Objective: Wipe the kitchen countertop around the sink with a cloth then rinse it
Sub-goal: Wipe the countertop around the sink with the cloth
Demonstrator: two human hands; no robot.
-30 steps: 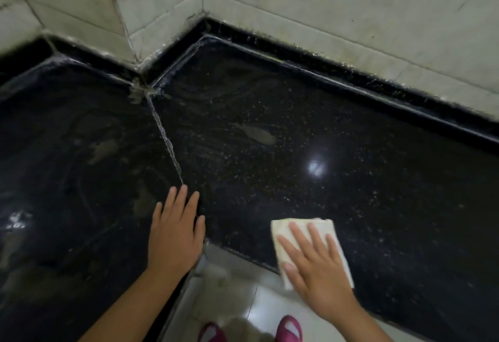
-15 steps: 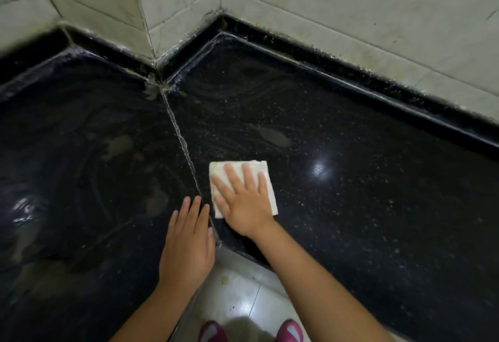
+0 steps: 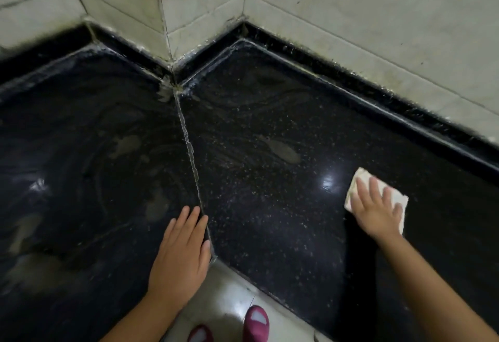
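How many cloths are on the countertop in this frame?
1. The white cloth lies on the right countertop slab, flat under the right hand. The left hand holds none.

The right hand point(image 3: 376, 210), flat on the folded white cloth point(image 3: 378, 196), now lies far out at 3 o'clock on the black tabletop point(image 3: 270, 206). Half a second ago it pressed the cloth just beside the pale seam point(image 3: 189, 150) near the middle, close to the left hand; a second ago it was at the near edge, toward 5 o'clock. Hand and cloth are now well apart from the left hand, just right of the bright light reflection point(image 3: 328, 181). The right arm is stretched out more. The view takes in more wall at 12 o'clock.
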